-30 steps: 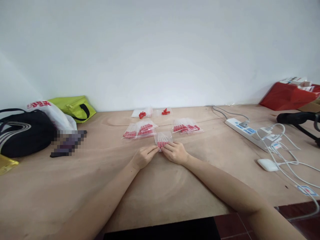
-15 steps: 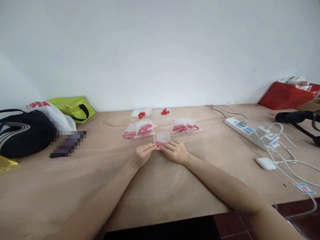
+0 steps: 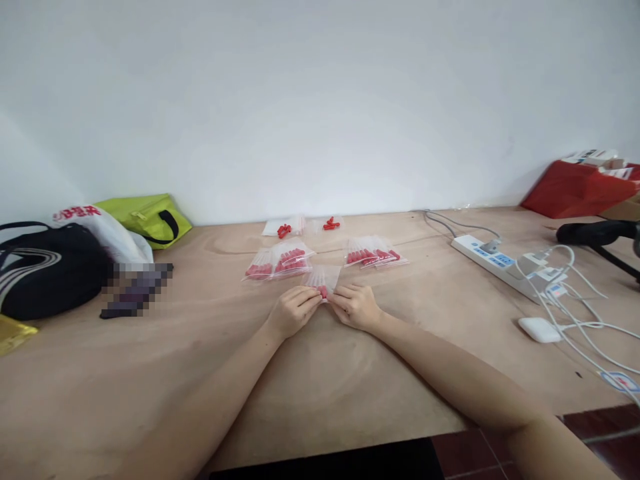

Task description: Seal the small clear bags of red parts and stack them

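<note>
My left hand point(image 3: 293, 311) and my right hand point(image 3: 356, 306) meet at the middle of the wooden table point(image 3: 310, 373). Both pinch the near edge of a small clear zip bag point(image 3: 324, 277) that holds red pieces. The bag lies flat on the table beyond my fingertips. Behind it lie a pile of filled clear bags point(image 3: 280, 260) on the left and another pile point(image 3: 374, 253) on the right. Farther back, two flat bags hold loose red pieces point(image 3: 284, 230) and more red pieces point(image 3: 331, 224).
A black bag point(image 3: 45, 267), a white plastic bag point(image 3: 107, 230) and a green pouch point(image 3: 145, 217) sit at the left. A white power strip point(image 3: 500, 267) with cables and a white charger point(image 3: 539, 329) lie at the right, a red bag point(image 3: 575, 190) behind them.
My hands have drawn closer together over the small bag's near edge, covering more of its red pieces. The view shifted slightly.
</note>
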Demonstrator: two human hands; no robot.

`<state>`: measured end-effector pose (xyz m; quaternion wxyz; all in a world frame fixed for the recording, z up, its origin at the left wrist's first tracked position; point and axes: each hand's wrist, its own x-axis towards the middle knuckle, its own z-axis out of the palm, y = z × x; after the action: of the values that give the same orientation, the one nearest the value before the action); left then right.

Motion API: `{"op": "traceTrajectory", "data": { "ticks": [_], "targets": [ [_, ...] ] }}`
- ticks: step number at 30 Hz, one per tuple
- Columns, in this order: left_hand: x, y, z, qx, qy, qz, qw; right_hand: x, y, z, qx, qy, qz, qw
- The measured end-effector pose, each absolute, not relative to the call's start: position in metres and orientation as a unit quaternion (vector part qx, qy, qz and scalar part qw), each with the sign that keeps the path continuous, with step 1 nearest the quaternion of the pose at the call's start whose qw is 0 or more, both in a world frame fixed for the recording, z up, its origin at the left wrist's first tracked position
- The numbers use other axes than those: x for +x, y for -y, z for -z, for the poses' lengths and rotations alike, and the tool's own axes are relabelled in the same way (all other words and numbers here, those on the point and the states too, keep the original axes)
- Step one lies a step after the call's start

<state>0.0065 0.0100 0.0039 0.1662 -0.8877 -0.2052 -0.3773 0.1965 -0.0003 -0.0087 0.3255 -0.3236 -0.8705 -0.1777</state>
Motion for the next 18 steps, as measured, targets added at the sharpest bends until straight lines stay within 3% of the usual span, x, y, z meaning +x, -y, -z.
{"op": "traceTrajectory", "data": {
  "ticks": [18],
  "targets": [
    [-0.008,-0.010,-0.013,-0.876,0.171,0.367,0.263,0.210,0.003,0.005,-0.309,0.868,0.153,0.358]
  ]
}}
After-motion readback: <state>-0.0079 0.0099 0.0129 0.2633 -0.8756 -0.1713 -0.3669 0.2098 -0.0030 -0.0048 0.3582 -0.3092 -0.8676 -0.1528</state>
